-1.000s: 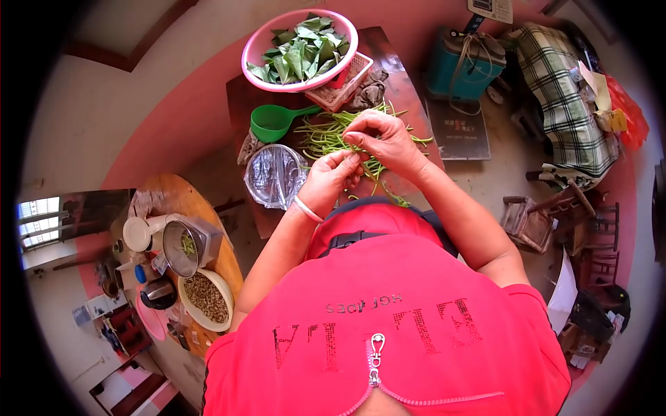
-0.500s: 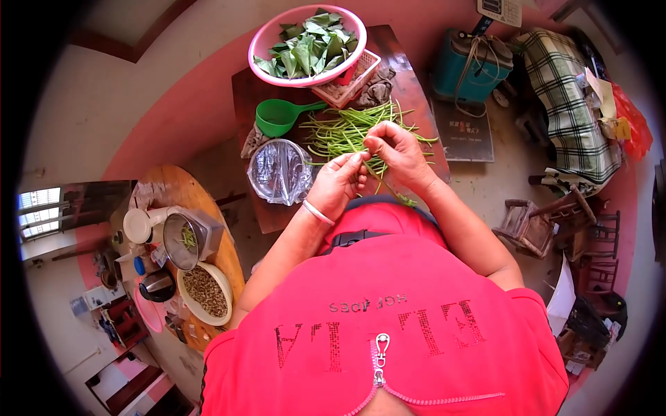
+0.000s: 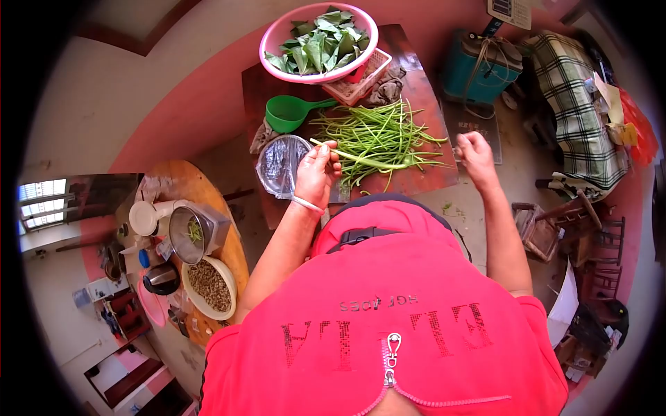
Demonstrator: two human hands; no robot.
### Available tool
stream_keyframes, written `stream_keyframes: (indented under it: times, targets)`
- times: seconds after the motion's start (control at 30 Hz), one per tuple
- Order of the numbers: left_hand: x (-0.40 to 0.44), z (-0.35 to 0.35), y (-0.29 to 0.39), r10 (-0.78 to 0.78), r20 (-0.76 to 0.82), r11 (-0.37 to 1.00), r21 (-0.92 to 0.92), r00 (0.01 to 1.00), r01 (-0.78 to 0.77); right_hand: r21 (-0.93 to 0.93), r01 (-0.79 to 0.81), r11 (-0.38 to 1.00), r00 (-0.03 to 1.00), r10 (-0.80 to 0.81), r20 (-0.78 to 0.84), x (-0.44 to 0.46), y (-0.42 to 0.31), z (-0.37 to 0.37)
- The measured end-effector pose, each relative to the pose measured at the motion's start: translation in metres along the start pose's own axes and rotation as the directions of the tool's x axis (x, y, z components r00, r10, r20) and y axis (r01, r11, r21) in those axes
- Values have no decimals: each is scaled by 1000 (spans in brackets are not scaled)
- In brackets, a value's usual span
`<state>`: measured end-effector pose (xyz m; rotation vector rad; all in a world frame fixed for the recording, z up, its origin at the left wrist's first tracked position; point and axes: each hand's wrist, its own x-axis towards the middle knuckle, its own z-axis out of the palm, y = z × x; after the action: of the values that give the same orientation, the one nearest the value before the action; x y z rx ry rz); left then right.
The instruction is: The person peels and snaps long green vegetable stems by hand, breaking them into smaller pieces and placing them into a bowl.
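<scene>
My left hand [image 3: 316, 177] is closed in a pinch around a pale green stem [image 3: 368, 161], which slants rightward across the others. Beneath it, a loose pile of thin green stems [image 3: 378, 132] spreads over the dark red table [image 3: 433, 166]. My right hand [image 3: 477, 161] is off the table's right edge, above the floor, fingers curled together; whether anything small is in them I cannot make out. Just left of my left hand stands a bowl covered in clear plastic [image 3: 281, 165]. Behind that sits a green ladle [image 3: 286, 114].
A pink basin [image 3: 270, 66] of torn green leaves [image 3: 322, 45] stands at the back, beside a pink basket [image 3: 364, 83] and a crumpled cloth [image 3: 388, 89]. On the left, a wooden table [image 3: 236, 249] bears several containers. Small wooden stools [image 3: 538, 232] stand at right; green scraps [image 3: 451, 208] lie on the floor.
My hands have come apart. The right one has swung right, beyond the table edge; the left one has shifted slightly left with the stem still in its fingers.
</scene>
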<state>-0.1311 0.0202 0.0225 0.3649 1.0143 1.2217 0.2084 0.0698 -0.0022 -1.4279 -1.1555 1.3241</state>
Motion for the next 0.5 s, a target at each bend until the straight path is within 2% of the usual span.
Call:
stream_keyframes:
  times: [0.03, 0.1, 0.17, 0.2, 0.23, 0.27, 0.3, 0.33, 0.43, 0.5]
  targets:
    - [0, -2, 0, 16, -7, 1000, 14, 1000, -16, -338, 46, 940, 994, -77, -79, -4, 4, -13]
    - [-1, -1, -1, 31, -9, 999, 27, 999, -31, -623, -79, 778, 992, -1, -127, -9, 17, -29]
    - [-2, 2, -4, 0, 24, 1000, 31, 1000, 0, -578, 25, 816, 1000, -16, 20, -22, 0, -10]
    - [-4, 7, -4, -12, 42, 998, 64, 999, 9, -484, 77, 872, 992, -21, 121, -32, -18, 11]
    - [-4, 9, -7, -22, 47, 997, 69, 999, 19, -481, 85, 872, 981, 12, 196, -40, -31, 31]
    - [-3, 12, -9, -33, 85, 998, 54, 996, 28, -591, 126, 797, 952, 70, 298, -48, -50, 49]
    - [-1, 15, -11, -40, 124, 999, 40, 992, 35, -565, 217, 796, 914, 37, 403, -53, -51, 64]
    - [-1, 18, -10, -55, 129, 998, 35, 990, 51, -586, 414, 696, 839, -42, 542, -52, -55, 73]
    - [-1, 19, -5, -58, 124, 997, 51, 991, 52, -524, 368, 768, 781, 50, 622, -50, -54, 80]
    - [-2, 15, -2, -86, 106, 993, 92, 991, 77, -465, 488, 739, 762, -101, 640, -46, -52, 76]
